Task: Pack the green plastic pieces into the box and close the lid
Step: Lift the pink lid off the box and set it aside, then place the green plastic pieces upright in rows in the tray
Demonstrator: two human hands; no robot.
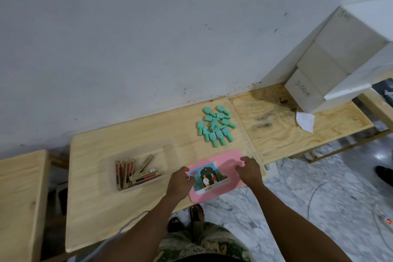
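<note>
Pink box: flat at the near edge of the wooden table, lid down, picture label on top, near edge just past the table edge.
Left hand: resting on the left end of the box, fingers curled over that edge; whether actually gripping, cannot tell.
Right hand: on the far-right corner of the lid, fingertips spread and pressing down; clamped on nothing visible.
Hands relative to each other: apart, one at each end of the box, picture label between them.
Green plastic pieces: loose heap on the table, far of the box and slightly right, near the wall; none in the box, none in either hand.
Clear tray: left of the box, holding long tan and red sticks.
White boxes: stacked far right on the adjoining plywood table.
Floor: marbled grey, near right.
</note>
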